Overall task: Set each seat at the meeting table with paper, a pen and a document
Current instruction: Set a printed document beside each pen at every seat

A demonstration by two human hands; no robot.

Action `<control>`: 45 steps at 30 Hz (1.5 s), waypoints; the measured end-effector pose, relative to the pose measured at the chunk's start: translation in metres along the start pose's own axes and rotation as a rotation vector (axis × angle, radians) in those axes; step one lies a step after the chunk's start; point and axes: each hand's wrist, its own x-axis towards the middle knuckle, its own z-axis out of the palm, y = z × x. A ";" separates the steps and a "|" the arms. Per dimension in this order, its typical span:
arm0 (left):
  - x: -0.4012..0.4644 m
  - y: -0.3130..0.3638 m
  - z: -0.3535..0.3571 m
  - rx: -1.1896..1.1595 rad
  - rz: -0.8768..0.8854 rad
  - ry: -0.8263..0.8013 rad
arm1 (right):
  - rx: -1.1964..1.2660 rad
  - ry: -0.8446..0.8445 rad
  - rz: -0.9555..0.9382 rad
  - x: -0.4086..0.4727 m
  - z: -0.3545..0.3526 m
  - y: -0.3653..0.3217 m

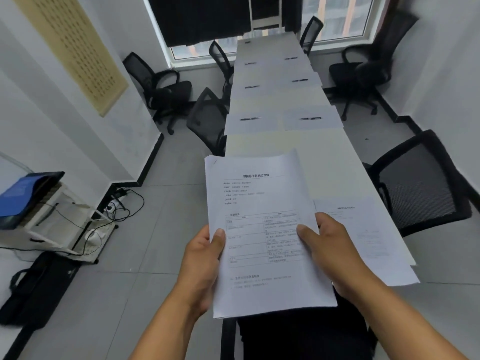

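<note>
I hold a stack of printed documents [259,203] over the near end of the long white meeting table [306,157]. My left hand [205,258] grips the stack's left edge, thumb on top. My right hand [330,250] grips its right edge, thumb pressed on the top sheet. One printed document [368,229] lies flat on the table at the near right. Farther along, several seats each have a blank sheet [311,119] with a black pen [310,118] on it; another pen [250,119] lies on the left sheet opposite.
Black mesh chairs stand along both sides: one at the near right [420,183], one at the left [207,120], others by the window. A white cart [44,219] with cables and a black bag [36,289] sit on the floor at the left.
</note>
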 end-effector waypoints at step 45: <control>0.072 0.193 -0.399 -0.042 0.355 0.060 | 0.099 0.059 -0.410 -0.004 0.387 -0.218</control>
